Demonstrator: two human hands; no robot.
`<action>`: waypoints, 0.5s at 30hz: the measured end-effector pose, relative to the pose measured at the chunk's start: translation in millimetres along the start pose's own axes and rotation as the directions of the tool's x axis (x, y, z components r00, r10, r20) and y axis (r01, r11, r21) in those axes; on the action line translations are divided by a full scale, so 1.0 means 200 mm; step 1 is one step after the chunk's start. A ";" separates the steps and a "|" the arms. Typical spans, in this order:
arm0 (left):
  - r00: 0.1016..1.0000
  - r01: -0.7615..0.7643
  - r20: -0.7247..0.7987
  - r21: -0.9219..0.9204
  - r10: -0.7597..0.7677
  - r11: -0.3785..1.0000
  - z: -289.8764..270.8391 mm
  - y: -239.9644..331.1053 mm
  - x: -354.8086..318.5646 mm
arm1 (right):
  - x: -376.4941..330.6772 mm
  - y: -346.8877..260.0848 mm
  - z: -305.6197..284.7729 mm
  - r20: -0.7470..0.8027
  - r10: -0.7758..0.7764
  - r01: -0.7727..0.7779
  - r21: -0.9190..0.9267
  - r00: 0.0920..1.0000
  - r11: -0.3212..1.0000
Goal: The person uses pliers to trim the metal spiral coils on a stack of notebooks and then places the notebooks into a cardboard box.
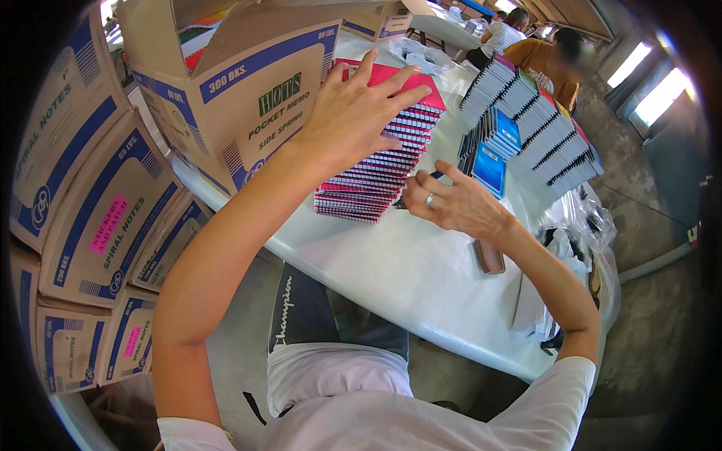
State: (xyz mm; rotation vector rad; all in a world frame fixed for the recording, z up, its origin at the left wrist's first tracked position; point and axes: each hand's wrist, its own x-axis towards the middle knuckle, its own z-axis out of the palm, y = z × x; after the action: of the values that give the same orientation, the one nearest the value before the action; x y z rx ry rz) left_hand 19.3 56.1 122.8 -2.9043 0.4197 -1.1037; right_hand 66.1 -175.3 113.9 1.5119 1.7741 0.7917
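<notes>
A tall leaning stack of red spiral notebooks [376, 169] stands on the white table in front of me. My left hand [353, 113] lies over its upper part, fingers spread across the top red cover. Close by the stack's lower right side is my right hand [455, 201], wearing a ring, its fingers curled in. Something small and dark blue shows at those fingertips, too hidden to name. Beyond that hand sit small blue-covered notebooks [490, 171]. A brown, block-like item [489, 257] rests on the table beneath my right wrist.
Tall stacks of spiral notebooks [526, 113] rise at the far right. An open carton [263, 98] stands left of the red stack, with more cartons [101, 225] piled farther left. Clear plastic wrapping [590, 233] lies at the table's right edge. Other people [504, 37] sit farther back.
</notes>
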 end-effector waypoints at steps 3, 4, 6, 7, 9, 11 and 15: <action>1.000 0.007 0.013 0.018 -0.007 1.000 0.00 0.00 0.00 | 0.00 0.02 0.07 -0.055 -0.108 0.103 -0.090 0.993 0.991; 1.000 0.015 0.020 0.024 -0.016 1.000 0.00 0.00 0.00 | 0.00 0.03 0.09 -0.061 -0.116 0.110 -0.098 0.991 0.989; 1.000 0.002 0.003 0.010 -0.002 1.000 0.00 0.01 0.01 | -0.01 0.03 0.10 -0.061 -0.123 0.116 -0.109 0.990 0.987; 1.000 -0.004 -0.007 0.003 0.004 1.000 0.00 0.01 0.01 | -0.01 0.02 0.09 -0.055 -0.123 0.116 -0.111 0.991 0.987; 1.000 0.001 -0.004 0.003 -0.001 1.000 0.00 0.01 0.01 | -0.01 -0.04 0.07 0.036 -0.024 0.025 -0.022 0.999 0.999; 1.000 0.010 0.010 0.016 -0.010 1.000 -0.01 0.00 0.00 | 0.03 -0.14 0.03 0.221 0.142 -0.175 0.139 0.965 0.975; 1.000 -0.004 -0.015 0.012 0.004 1.000 0.00 -0.01 0.00 | 0.09 -0.19 -0.04 0.353 0.279 -0.330 0.092 0.893 0.940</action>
State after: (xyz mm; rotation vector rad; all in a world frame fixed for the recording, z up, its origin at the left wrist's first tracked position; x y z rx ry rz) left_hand 19.0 59.0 123.5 -2.8848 0.4177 -1.1249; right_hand 36.6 -164.1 86.6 1.9307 1.3855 0.5112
